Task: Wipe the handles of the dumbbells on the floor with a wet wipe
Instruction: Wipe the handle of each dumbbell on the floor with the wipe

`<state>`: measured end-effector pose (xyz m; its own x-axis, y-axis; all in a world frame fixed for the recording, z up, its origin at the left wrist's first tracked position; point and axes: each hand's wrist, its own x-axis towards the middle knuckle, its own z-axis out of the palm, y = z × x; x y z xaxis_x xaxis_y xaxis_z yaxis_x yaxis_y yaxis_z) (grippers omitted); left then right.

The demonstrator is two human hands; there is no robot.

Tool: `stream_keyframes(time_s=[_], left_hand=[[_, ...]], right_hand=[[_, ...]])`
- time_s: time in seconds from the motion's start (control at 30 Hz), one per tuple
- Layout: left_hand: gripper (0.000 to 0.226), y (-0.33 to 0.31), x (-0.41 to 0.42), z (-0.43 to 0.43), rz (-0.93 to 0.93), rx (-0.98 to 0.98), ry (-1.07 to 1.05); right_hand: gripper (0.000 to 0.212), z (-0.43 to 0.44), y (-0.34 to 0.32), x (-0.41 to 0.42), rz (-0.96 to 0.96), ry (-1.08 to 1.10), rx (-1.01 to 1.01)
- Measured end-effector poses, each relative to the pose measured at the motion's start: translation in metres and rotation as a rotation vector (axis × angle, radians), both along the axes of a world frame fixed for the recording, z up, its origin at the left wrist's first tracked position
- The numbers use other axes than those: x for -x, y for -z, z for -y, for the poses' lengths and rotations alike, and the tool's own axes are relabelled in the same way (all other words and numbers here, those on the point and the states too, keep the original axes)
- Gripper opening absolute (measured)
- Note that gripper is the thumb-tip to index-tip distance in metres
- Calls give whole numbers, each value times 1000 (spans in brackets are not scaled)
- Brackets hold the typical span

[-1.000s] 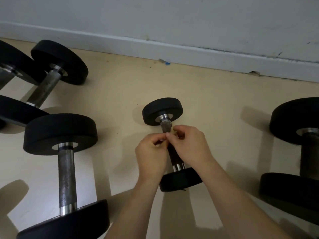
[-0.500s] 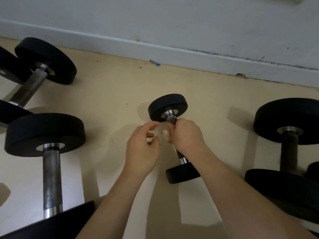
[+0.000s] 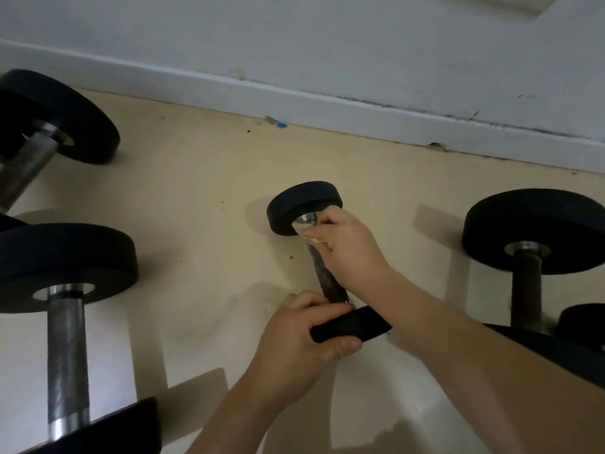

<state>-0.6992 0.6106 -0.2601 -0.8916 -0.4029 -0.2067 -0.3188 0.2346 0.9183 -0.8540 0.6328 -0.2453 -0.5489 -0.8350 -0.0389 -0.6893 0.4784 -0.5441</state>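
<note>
Here, my right hand (image 3: 347, 247) is curled tight round the far end of the handle (image 3: 327, 280), a pale wet wipe (image 3: 306, 228) pinched under its fingers just beside the far plate (image 3: 294, 201). My left hand (image 3: 294, 339) grips the near plate (image 3: 357, 324), thumb beneath, fingers over. I see the small dumbbell lying on the beige floor (image 3: 203, 198), between the left-side dumbbell (image 3: 67, 348) and the right-side dumbbell (image 3: 527, 273). Beyond runs a white skirting board (image 3: 327, 109) under a scuffed wall (image 3: 327, 37).

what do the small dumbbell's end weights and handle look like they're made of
End weights: matte black with no shine, likely rubber or a coating; cannot tell which. Handle: dark, rough-textured metal, probably knurled steel, with a bright chrome-like collar at the far end.
</note>
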Motion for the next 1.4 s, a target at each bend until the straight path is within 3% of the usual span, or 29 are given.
stream_keyframes(time_s=[0.17, 0.27, 0.4, 0.6, 0.73, 0.83, 1.03, 1.1, 1.3, 1.4], left_hand=[[46, -6, 16, -19, -95, 233, -1], [44, -3, 16, -23, -157, 304, -32], [56, 7, 17, -38, -198, 480, 6], [36, 10, 24, -50, -306, 484, -69], [32, 8, 33, -54, -316, 480, -58], [32, 5, 43, -56, -302, 468, -44], [30, 0, 45, -52, -283, 413, -5], [33, -2, 41, -48, -279, 407, -1], [53, 4, 9, -31, -160, 401, -7], [61, 7, -10, -14, -69, 415, 70]], right_hand=[[22, -41, -17, 12, 175, -221, -313], [17, -30, -19, 23, 6, -221, -264], [16, -10, -8, 31, -193, -27, -134], [10, -48, -19, 34, -14, -199, -384], [13, -18, -9, 51, -105, -6, -160], [9, -16, -3, 53, -67, 129, -41], [13, -74, -25, 44, 194, -1, -438], [11, -69, -22, 46, 178, 19, -373], [5, -18, 6, 45, 223, 325, 164], [5, -17, 3, 29, 367, 363, 140]])
